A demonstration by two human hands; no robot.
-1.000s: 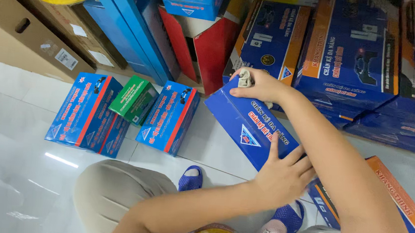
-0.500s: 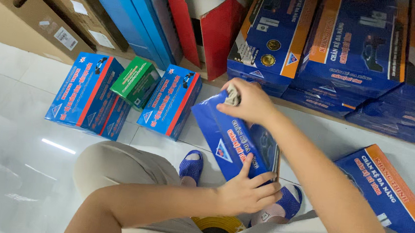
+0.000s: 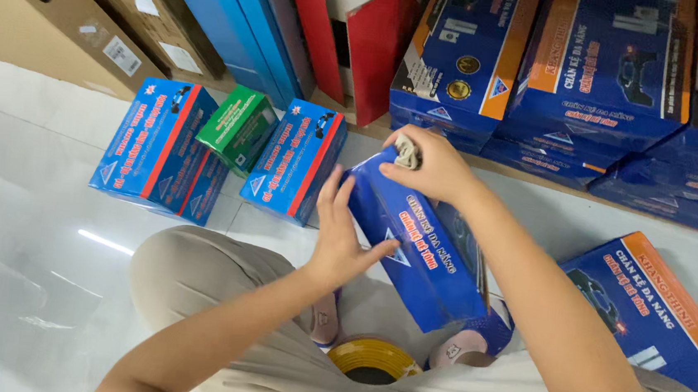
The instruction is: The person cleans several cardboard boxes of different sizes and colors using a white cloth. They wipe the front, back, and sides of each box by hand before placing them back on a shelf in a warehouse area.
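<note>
A long blue box [image 3: 423,252] with orange lettering stands tilted on the white floor in front of my knees. My left hand [image 3: 339,237] lies flat against its left side, fingers spread. My right hand [image 3: 430,165] is closed at the box's far top end, pinching a small pale folded scrap [image 3: 407,152] there. A yellow roll of tape [image 3: 373,360] lies below the box, between my legs.
Two blue-and-red boxes [image 3: 158,148] [image 3: 295,160] and a small green box [image 3: 238,127] stand at left. Stacked dark blue boxes [image 3: 590,82] fill the back right, one more [image 3: 656,307] lies at right. Brown cartons [image 3: 39,22] lean at the back left.
My left hand has slid from the box's near end up to its left side. The box now sits more centred in view, with my right hand still at its top end.
</note>
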